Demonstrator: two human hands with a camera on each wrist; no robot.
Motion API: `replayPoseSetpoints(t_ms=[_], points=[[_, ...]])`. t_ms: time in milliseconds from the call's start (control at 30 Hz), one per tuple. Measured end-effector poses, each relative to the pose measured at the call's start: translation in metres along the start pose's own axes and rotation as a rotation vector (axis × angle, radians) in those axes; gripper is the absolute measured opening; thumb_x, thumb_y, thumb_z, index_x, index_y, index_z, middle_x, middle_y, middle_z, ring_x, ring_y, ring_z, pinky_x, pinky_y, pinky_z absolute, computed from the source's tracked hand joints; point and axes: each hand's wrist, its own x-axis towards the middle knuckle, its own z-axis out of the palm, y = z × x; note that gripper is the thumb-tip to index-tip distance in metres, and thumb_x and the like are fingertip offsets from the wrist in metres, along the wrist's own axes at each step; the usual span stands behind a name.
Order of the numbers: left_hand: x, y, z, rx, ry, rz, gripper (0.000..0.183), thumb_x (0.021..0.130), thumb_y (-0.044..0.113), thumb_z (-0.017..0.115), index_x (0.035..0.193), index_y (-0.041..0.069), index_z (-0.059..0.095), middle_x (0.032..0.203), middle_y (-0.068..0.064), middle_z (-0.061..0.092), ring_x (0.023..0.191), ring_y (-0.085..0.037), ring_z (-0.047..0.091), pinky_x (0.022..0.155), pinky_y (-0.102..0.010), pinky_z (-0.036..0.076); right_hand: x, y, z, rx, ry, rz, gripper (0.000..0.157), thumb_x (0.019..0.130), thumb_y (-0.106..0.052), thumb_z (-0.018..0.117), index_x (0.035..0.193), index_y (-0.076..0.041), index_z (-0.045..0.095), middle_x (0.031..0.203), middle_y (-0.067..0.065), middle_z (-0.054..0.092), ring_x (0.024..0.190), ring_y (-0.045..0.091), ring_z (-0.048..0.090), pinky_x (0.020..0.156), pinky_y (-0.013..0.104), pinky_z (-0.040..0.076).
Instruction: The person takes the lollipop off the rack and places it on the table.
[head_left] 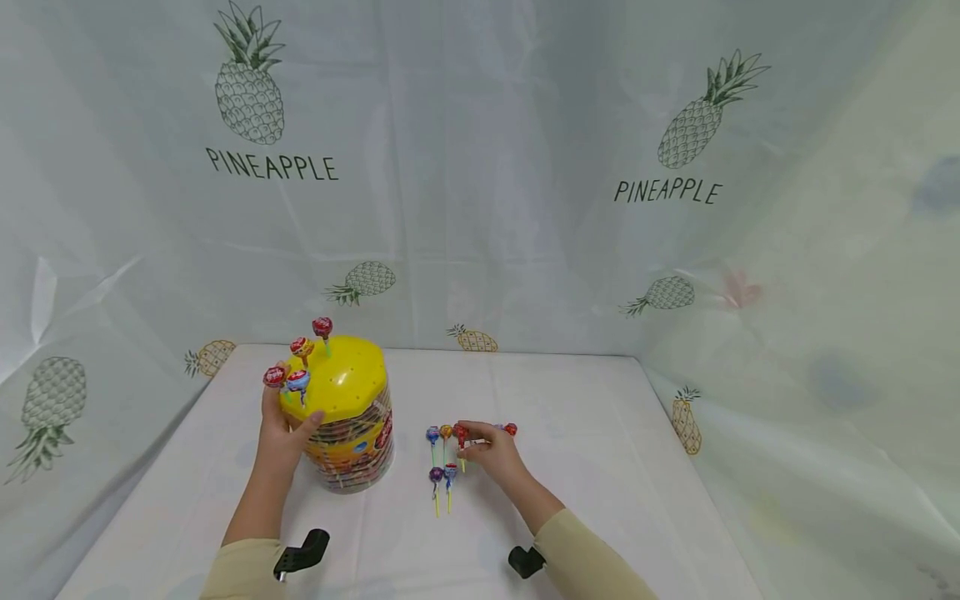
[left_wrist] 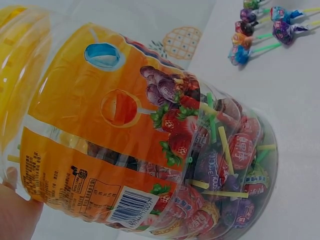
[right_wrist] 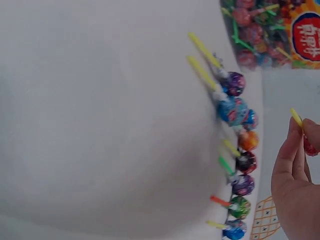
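Note:
A clear plastic jar [head_left: 351,454] of wrapped lollipops, with a yellow lid [head_left: 348,375], stands on the left of the table. My left hand [head_left: 283,442] grips it by the lid, thumb on the near side. Several lollipops stick up from holes in the lid, among them a red one [head_left: 322,326] and a blue one [head_left: 298,382]. Between thumb and fingers, my right hand [head_left: 495,457] pinches a red-wrapped lollipop [right_wrist: 311,146] by its yellow stick, above the row on the table. A purple lollipop [right_wrist: 234,83] and a blue lollipop [right_wrist: 232,110] lie nearer me than that row.
Along the row are an orange lollipop [right_wrist: 248,140], a green one [right_wrist: 240,207] and others; my right hand partly hides them in the head view. The white table [head_left: 420,558] meets a pineapple-printed curtain [head_left: 480,167] behind and at the sides.

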Motion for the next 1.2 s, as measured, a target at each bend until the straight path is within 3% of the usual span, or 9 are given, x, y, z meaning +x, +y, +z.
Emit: replayPoseSetpoints(t_ms=[433,667,1200], points=[[0.000,-0.001,0.000,0.002,-0.002,0.014,0.090,0.094,0.021,0.065,0.154,0.041,0.000,0.159,-0.005,0.013,0.148,-0.024,0.003,0.117,-0.051,0.005,-0.008,0.029,-0.004,-0.051,-0.103,0.112,0.045,0.078,0.010,0.071,0.120,-0.007,0.068,0.093,0.006,0.065,0.072,0.018,0.063,0.060,0.031,0.055],[-0.001,-0.001,0.001,0.005,0.002,0.012,0.091,0.094,0.021,0.066,0.154,0.041,0.001,0.158,-0.005,0.014,0.148,-0.024,0.005,0.117,-0.051,0.007,-0.012,0.038,-0.004,-0.133,-0.119,0.072,0.042,0.076,0.006,0.078,0.114,-0.007,0.069,0.086,0.003,0.064,0.069,0.017,0.055,0.057,0.027,0.047],[-0.001,-0.001,0.001,0.043,0.021,0.010,0.090,0.093,0.027,0.068,0.153,0.043,0.003,0.158,-0.005,0.016,0.148,-0.025,0.006,0.116,-0.056,0.010,-0.013,0.039,-0.002,-0.216,-0.177,0.030,0.043,0.075,0.001,0.081,0.115,-0.007,0.069,0.084,0.001,0.063,0.067,0.015,0.053,0.056,0.026,0.045]])
